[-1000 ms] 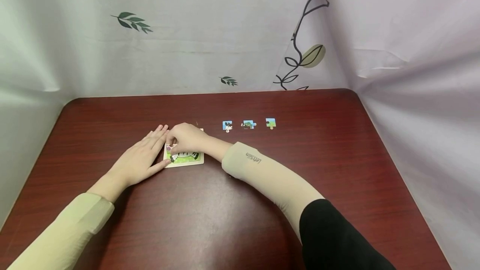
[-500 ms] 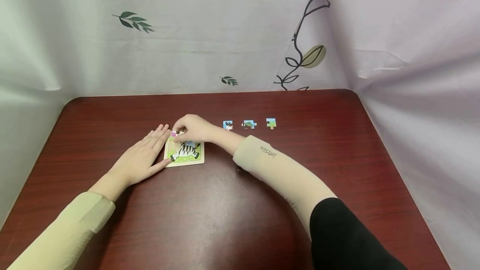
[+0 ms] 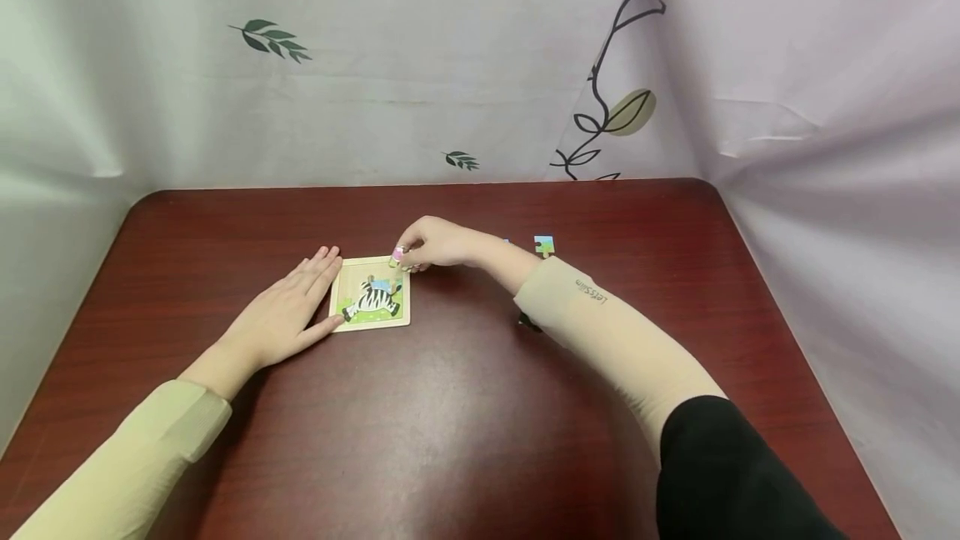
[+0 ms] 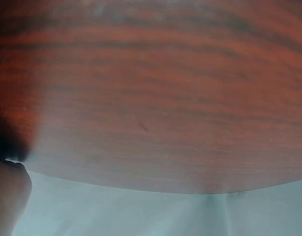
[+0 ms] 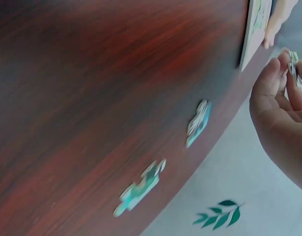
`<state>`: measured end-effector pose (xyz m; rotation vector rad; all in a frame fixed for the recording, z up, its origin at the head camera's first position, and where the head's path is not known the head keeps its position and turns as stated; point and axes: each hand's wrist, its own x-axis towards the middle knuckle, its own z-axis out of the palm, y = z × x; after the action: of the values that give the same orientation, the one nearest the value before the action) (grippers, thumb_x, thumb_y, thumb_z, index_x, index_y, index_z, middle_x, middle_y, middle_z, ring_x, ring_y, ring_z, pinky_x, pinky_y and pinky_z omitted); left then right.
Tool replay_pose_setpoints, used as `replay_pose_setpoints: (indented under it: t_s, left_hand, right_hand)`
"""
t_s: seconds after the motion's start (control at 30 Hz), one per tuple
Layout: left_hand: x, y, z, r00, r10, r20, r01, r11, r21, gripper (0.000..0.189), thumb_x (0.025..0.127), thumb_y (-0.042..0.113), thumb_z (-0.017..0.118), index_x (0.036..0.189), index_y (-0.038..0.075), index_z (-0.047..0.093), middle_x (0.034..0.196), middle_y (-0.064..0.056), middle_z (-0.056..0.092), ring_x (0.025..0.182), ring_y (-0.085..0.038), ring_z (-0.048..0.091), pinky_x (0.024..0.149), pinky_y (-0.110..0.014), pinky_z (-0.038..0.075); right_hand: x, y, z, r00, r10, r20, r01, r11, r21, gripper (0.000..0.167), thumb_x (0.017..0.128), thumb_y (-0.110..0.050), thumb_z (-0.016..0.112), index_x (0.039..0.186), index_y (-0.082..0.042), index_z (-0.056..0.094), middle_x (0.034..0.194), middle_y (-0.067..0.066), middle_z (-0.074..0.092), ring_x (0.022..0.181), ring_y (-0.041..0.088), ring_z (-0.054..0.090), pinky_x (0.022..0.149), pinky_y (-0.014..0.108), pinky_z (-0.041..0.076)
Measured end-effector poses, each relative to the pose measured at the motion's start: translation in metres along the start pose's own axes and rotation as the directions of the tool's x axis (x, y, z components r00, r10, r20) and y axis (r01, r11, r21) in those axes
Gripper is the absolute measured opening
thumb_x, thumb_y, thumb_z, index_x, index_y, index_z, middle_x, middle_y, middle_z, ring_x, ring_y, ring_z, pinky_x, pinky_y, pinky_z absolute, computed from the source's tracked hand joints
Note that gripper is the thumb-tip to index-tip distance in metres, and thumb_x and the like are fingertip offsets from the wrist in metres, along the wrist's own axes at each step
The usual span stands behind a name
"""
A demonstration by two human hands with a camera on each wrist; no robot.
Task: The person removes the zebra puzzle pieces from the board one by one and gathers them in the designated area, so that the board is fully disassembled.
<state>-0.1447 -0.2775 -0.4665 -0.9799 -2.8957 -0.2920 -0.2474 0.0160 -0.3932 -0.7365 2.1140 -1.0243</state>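
Note:
A square wooden puzzle board (image 3: 347, 275) lies left of centre in the head view, its lower part filled with a zebra picture (image 3: 375, 300) and its upper part bare wood. Flat on the table at its left side, my left hand (image 3: 279, 317) has straight fingers, the thumb touching the lower left corner. My right hand (image 3: 442, 242) pinches a small puzzle piece (image 3: 397, 256) with pink on it, over the board's upper right corner. The right wrist view shows that piece (image 5: 293, 70) edge-on between thumb and fingers.
Loose puzzle pieces lie in a row to the right; one blue-green piece (image 3: 543, 245) shows beyond the right forearm. In the right wrist view are a black-and-white patterned piece (image 5: 199, 123) and a green one (image 5: 140, 189). A white curtain (image 3: 360, 107) hangs behind the table.
My right hand has lifted the pink-marked piece from the board's left part and carried it up and to the right, baring wood there. My left hand has stayed in place.

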Motion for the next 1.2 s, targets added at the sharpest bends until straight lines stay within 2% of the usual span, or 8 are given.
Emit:
replay_pose_setpoints:
  t_s: [0.13, 0.3, 0.43, 0.57, 0.7, 0.9, 1.03, 1.2]
  left_hand:
    - [0.000, 0.000, 0.001, 1.000, -0.006, 0.002, 0.006, 1.000, 0.002, 0.087, 0.102, 0.041, 0.066, 0.164, -0.006, 0.028, 0.173, -0.026, 0.028, 0.163, -0.039, 0.026, 0.138, -0.026, 0.002]
    - [-0.001, -0.001, 0.001, 1.000, -0.010, 0.005, 0.010, 1.000, 0.003, 0.087, 0.102, 0.041, 0.066, 0.164, -0.007, 0.027, 0.173, -0.026, 0.028, 0.163, -0.039, 0.026, 0.138, -0.026, 0.001]
    - [-0.001, 0.000, 0.001, 1.000, -0.020, 0.011, 0.020, 1.000, 0.000, 0.087, 0.102, 0.041, 0.066, 0.164, -0.007, 0.028, 0.173, -0.026, 0.027, 0.163, -0.039, 0.026, 0.137, -0.025, 0.000]
    - [-0.001, 0.000, 0.001, 0.999, -0.030, 0.014, 0.030, 1.000, -0.003, 0.087, 0.101, 0.041, 0.066, 0.164, -0.006, 0.028, 0.174, -0.025, 0.027, 0.163, -0.039, 0.026, 0.137, -0.024, -0.001]
    - [-0.001, -0.001, 0.002, 1.000, -0.023, 0.013, 0.023, 1.000, -0.002, 0.087, 0.102, 0.041, 0.066, 0.164, -0.006, 0.027, 0.174, -0.025, 0.026, 0.163, -0.039, 0.025, 0.137, -0.023, -0.001]
    - [-0.001, -0.001, 0.003, 1.000, -0.021, 0.015, 0.021, 1.000, -0.002, 0.088, 0.102, 0.041, 0.065, 0.165, -0.006, 0.026, 0.174, -0.025, 0.026, 0.164, -0.039, 0.025, 0.136, -0.022, -0.003]
    - [0.000, 0.000, 0.003, 0.999, -0.029, 0.017, 0.029, 1.000, -0.005, 0.088, 0.101, 0.040, 0.066, 0.165, -0.006, 0.027, 0.174, -0.024, 0.025, 0.164, -0.039, 0.025, 0.137, -0.023, -0.002]
    - [0.000, 0.001, 0.002, 0.999, -0.044, 0.028, 0.044, 0.999, -0.007, 0.087, 0.101, 0.040, 0.065, 0.165, -0.005, 0.026, 0.175, -0.023, 0.024, 0.164, -0.039, 0.024, 0.137, -0.024, 0.000]
  right_hand:
    - [-0.010, 0.007, -0.010, 1.000, 0.016, 0.021, -0.016, 1.000, -0.006, 0.016, 0.098, 0.000, 0.069, 0.110, 0.008, 0.077, 0.079, 0.001, 0.073, 0.073, 0.007, 0.067, 0.074, 0.024, 0.062]
    - [-0.022, 0.011, -0.018, 0.999, 0.028, 0.027, -0.027, 0.998, -0.048, 0.013, 0.093, 0.004, 0.072, 0.105, 0.007, 0.078, 0.076, 0.003, 0.077, 0.068, 0.008, 0.068, 0.070, 0.025, 0.063]
    - [-0.029, 0.017, -0.019, 0.999, 0.038, 0.027, -0.034, 0.991, -0.127, 0.009, 0.091, 0.003, 0.076, 0.099, 0.003, 0.080, 0.077, 0.005, 0.079, 0.065, 0.006, 0.068, 0.067, 0.022, 0.062]
    - [-0.035, 0.024, -0.019, 0.999, 0.038, 0.029, -0.030, 0.970, -0.240, 0.002, 0.090, -0.002, 0.081, 0.092, -0.004, 0.081, 0.074, 0.001, 0.078, 0.064, 0.006, 0.068, 0.062, 0.017, 0.055]
    - [-0.040, 0.029, -0.018, 0.999, 0.022, 0.026, -0.013, 0.948, -0.317, 0.007, 0.087, -0.004, 0.083, 0.084, -0.009, 0.080, 0.071, -0.002, 0.078, 0.063, 0.006, 0.067, 0.059, 0.016, 0.049]
    - [-0.045, 0.038, -0.020, 1.000, 0.015, -0.003, -0.015, 0.921, -0.388, 0.007, 0.085, -0.007, 0.085, 0.084, -0.012, 0.079, 0.072, -0.002, 0.078, 0.066, 0.004, 0.065, 0.066, 0.018, 0.048]
    - [-0.047, 0.042, -0.020, 1.000, 0.007, -0.026, -0.017, 0.906, -0.424, 0.008, 0.086, -0.011, 0.087, 0.089, -0.011, 0.080, 0.079, -0.001, 0.078, 0.074, 0.007, 0.068, 0.074, 0.021, 0.053]
    - [-0.047, 0.044, -0.019, 0.999, -0.018, -0.045, -0.005, 0.894, -0.449, 0.012, 0.085, -0.013, 0.089, 0.092, -0.009, 0.080, 0.084, 0.001, 0.077, 0.080, 0.011, 0.069, 0.077, 0.023, 0.057]
